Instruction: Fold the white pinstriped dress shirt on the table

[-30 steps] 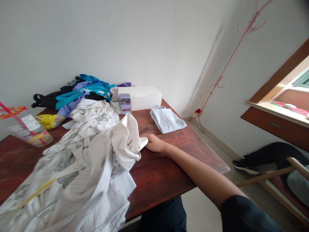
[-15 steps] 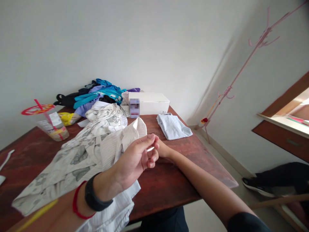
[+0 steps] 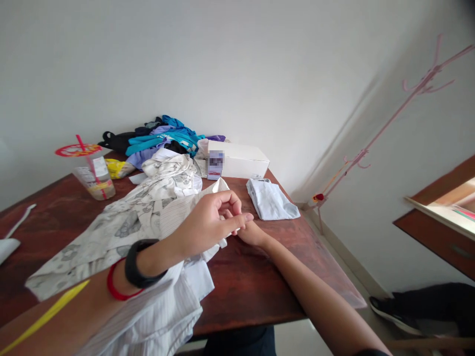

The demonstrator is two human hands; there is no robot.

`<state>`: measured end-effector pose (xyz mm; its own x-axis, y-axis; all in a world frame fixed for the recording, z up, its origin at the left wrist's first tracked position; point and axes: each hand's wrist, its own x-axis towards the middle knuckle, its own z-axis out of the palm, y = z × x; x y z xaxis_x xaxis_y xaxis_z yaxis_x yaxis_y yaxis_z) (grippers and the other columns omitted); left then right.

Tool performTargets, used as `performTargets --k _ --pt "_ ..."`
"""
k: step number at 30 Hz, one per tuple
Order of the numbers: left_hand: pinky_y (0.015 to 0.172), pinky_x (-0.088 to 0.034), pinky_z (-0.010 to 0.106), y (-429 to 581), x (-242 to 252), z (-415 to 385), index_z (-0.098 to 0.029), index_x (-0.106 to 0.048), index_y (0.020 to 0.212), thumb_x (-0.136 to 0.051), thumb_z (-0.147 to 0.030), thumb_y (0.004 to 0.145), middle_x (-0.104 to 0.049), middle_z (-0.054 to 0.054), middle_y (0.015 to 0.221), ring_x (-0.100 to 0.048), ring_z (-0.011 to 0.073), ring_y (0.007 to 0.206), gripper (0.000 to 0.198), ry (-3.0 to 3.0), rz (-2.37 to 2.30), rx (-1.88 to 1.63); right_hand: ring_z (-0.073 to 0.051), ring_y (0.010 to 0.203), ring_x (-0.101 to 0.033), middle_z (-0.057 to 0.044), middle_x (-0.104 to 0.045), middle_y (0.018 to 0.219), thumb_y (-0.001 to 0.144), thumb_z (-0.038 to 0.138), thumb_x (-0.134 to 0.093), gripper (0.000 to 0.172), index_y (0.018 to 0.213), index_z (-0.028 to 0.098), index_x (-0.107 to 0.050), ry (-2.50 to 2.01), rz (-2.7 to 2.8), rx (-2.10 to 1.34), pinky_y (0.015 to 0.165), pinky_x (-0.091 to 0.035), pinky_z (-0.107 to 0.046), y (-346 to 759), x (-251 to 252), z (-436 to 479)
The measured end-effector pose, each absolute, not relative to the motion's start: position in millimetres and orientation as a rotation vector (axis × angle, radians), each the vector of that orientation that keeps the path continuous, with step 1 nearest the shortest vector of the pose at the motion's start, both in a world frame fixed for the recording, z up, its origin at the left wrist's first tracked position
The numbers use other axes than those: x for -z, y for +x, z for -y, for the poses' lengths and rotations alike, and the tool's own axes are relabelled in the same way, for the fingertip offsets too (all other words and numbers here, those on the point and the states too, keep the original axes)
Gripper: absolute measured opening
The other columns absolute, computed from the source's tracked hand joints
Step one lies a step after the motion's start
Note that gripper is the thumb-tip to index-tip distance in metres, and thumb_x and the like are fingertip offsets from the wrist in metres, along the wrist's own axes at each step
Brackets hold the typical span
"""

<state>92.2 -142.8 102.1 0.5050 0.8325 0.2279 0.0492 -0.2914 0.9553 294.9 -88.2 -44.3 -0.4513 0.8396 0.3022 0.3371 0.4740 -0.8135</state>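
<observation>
My left hand (image 3: 215, 217) is above a pale striped shirt (image 3: 174, 296), its fingers curled and its thumb stretched towards my right hand. A small white edge shows by the fingertips; what they hold is unclear. My right hand (image 3: 252, 233) meets it from the right, its fingers hidden behind the left. The striped shirt runs under my left wrist and hangs over the table's front edge. Beside it on the left lies a crumpled white garment with a grey print (image 3: 126, 222).
On the dark red wooden table (image 3: 256, 282) are a folded light blue garment (image 3: 272, 200), a white box (image 3: 245, 160), a small purple box (image 3: 215, 165), a plastic cup with a straw (image 3: 96, 178), a yellow packet (image 3: 117, 168) and a clothes pile (image 3: 166, 138). A pink coat stand (image 3: 382, 128) leans rightward.
My left hand has turned, its knuckles now higher and its thumb lower, pointing to the right hand. The view has shifted slightly. My right hand stays near the same spot.
</observation>
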Motion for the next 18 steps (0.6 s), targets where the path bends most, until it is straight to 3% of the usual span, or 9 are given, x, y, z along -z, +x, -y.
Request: performTargets --k 4,7,9,13,18 --pt "0.072 -0.049 0.031 73 -101 116 -0.022 -0.074 0.083 -0.068 -0.042 0.09 -0.073 0.005 0.08 -0.069 0.0244 0.081 0.021 2.314 -1.217 -0.905 -0.022 0.09 -0.067 -0.006 -0.076 0.098 0.09 0.019 -0.055 0.017 0.093 0.017 -0.071 -0.957 1.989 -0.951 0.084 -0.054 -0.034 294 41 89" --pt "0.085 -0.05 0.036 62 -97 100 -0.026 -0.076 0.106 -0.051 -0.039 0.101 -0.077 0.006 0.102 -0.07 0.0287 0.1 0.029 2.534 -1.39 -0.796 -0.023 0.094 -0.067 -0.007 -0.076 0.101 0.088 0.019 -0.055 0.017 0.09 0.017 -0.071 -0.952 1.975 -0.945 0.089 -0.053 -0.036 295 39 89" --pt "0.095 -0.049 0.039 56 -94 92 -0.027 -0.07 0.125 -0.047 -0.042 0.102 -0.073 0.006 0.123 -0.067 0.0302 0.113 0.035 2.6 -1.375 -0.718 -0.023 0.092 -0.067 -0.007 -0.075 0.098 0.088 0.024 -0.057 0.015 0.09 0.018 -0.071 -0.973 1.9 -0.971 0.089 -0.054 -0.037 296 39 87" --pt "0.111 -0.041 0.044 46 -87 80 -0.02 -0.044 0.153 -0.047 -0.06 0.098 -0.048 0.014 0.157 -0.053 0.0345 0.137 0.068 2.558 -1.4 -0.565 -0.023 0.073 -0.066 -0.006 -0.072 0.077 0.086 0.043 -0.061 0.026 0.085 0.019 -0.068 -1.153 1.528 -1.09 0.07 -0.058 -0.034 301 41 80" --pt "0.113 -0.039 0.047 35 -75 60 -0.015 -0.017 0.164 -0.06 -0.055 0.09 -0.025 0.024 0.167 -0.038 0.0409 0.148 0.095 2.446 -1.549 -0.45 -0.032 0.095 -0.072 -0.013 -0.076 0.1 0.089 0.062 -0.054 0.049 0.108 0.018 -0.066 -1.198 1.194 -1.043 0.074 -0.062 -0.04 308 34 76"
